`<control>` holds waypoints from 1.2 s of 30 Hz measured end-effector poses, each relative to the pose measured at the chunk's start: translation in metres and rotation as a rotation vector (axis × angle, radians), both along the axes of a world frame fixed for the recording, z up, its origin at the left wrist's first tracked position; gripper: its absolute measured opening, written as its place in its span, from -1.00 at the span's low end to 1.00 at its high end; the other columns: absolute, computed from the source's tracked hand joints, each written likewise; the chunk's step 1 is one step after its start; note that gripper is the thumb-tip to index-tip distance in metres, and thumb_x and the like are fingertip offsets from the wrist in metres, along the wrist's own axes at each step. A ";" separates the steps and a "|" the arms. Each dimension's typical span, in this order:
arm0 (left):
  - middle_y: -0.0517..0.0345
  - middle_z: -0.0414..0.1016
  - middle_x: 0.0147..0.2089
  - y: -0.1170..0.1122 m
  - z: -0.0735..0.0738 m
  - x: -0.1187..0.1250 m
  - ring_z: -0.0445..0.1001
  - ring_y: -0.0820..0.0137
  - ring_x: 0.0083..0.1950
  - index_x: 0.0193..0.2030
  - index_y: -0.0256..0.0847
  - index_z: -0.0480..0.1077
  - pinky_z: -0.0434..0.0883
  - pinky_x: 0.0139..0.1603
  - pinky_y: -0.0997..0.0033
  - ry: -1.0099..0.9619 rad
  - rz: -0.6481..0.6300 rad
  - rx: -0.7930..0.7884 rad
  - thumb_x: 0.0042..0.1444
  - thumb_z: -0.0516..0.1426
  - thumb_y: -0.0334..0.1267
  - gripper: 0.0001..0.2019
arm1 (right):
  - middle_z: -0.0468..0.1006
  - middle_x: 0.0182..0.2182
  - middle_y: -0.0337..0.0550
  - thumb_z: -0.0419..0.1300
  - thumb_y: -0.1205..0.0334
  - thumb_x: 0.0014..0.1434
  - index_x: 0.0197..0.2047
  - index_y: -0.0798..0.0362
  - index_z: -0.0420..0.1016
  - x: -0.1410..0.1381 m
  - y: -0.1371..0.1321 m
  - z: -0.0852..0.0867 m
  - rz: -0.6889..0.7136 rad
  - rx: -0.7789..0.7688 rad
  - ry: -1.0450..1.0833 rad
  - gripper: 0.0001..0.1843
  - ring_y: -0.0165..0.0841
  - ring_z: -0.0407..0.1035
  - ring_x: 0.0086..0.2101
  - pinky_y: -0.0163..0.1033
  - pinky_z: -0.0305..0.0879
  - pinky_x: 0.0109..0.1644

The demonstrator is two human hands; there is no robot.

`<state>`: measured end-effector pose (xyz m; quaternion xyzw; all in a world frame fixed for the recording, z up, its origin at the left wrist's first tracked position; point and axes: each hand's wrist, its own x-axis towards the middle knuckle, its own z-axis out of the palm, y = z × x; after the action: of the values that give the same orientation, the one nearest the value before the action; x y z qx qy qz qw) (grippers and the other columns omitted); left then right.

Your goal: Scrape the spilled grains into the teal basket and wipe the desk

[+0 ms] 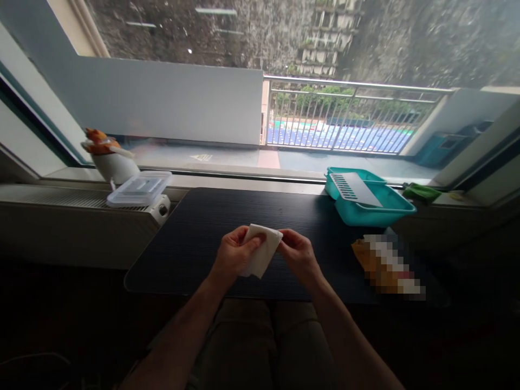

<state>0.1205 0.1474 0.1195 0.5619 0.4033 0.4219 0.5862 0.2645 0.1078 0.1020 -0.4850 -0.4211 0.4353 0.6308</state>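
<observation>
A folded white tissue (266,253) is held up over the dark table (182,238), close to its front edge. My left hand (234,253) grips its left side, thumb laid across the front and fingers behind. At the upper right corner of the tissue, my right hand (298,252) pinches the edge between thumb and fingers. The lower end hangs loose, tilted a little to the left. The fingers behind the tissue are partly hidden.
A turquoise basket (361,214) with a white slotted panel (355,189) stands at the table's back right. Before it lies a blurred orange packet (385,265). A clear plastic box (140,188) rests on the radiator (73,197), beside a white pot (116,168). A green cloth (421,192) lies on the sill.
</observation>
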 end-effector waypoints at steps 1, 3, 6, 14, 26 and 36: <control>0.28 0.38 -0.55 -0.001 -0.001 0.002 0.32 0.51 -0.55 -0.39 -0.27 0.44 0.29 -0.56 0.56 0.014 0.027 0.019 -0.08 0.24 0.00 -0.67 | 0.55 -0.43 -0.23 0.39 0.08 -0.13 -0.39 0.09 0.55 0.000 -0.001 -0.001 -0.014 0.022 -0.006 -0.72 -0.39 0.39 -0.41 -0.32 0.33 -0.33; 0.32 0.32 -0.57 -0.003 -0.003 0.008 0.25 0.55 -0.56 -0.42 -0.26 0.42 0.24 -0.57 0.60 0.046 0.102 0.075 -0.02 0.20 0.01 -0.68 | 0.56 -0.32 -0.17 0.36 0.03 -0.07 -0.40 0.09 0.56 0.000 -0.002 -0.004 -0.045 0.044 -0.033 -0.71 -0.35 0.41 -0.33 -0.30 0.33 -0.26; 0.36 0.23 -0.58 -0.007 -0.007 0.020 0.19 0.58 -0.54 -0.50 -0.24 0.33 0.20 -0.55 0.63 0.090 0.213 0.165 0.02 0.19 -0.03 -0.69 | 0.56 -0.36 -0.13 0.14 -0.14 0.12 -0.38 0.12 0.56 -0.004 -0.006 -0.008 -0.064 -0.001 0.011 -0.55 -0.32 0.42 -0.34 -0.25 0.34 -0.22; 0.38 0.21 -0.57 -0.013 -0.028 0.029 0.22 0.55 -0.56 -0.45 -0.18 0.25 0.25 -0.55 0.58 0.234 0.073 0.303 0.06 0.16 -0.02 -0.71 | 0.55 -0.43 -0.12 -0.06 -0.04 0.23 -0.18 0.13 0.49 0.031 -0.008 -0.028 -0.319 -0.155 -0.465 -0.54 -0.31 0.40 -0.44 -0.26 0.33 -0.38; -0.02 0.43 -0.08 0.007 -0.056 -0.078 0.43 0.19 -0.03 -0.06 -0.23 0.38 0.37 0.05 0.15 0.769 0.272 0.896 0.17 0.07 -0.10 -0.70 | 0.27 0.24 -0.01 0.00 0.12 0.26 0.18 0.05 0.36 0.072 -0.056 -0.055 -0.311 -0.131 -1.471 -0.54 -0.08 0.05 0.25 0.10 0.05 0.25; -0.19 0.27 0.28 0.003 -0.083 -0.117 0.18 0.01 0.32 0.19 -0.32 0.29 0.07 0.25 -0.20 1.245 0.118 0.829 0.25 -0.18 -0.01 -0.45 | 0.38 0.16 0.10 -0.16 0.38 0.25 0.16 0.24 0.38 0.107 -0.041 -0.073 -0.397 -0.243 -1.417 -0.50 -0.17 0.19 0.20 -0.02 0.14 0.25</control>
<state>0.0040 0.1500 0.0365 0.8491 0.4977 0.1741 -0.0337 0.3716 0.0672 0.0285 -0.7826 -0.5804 -0.0603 0.2168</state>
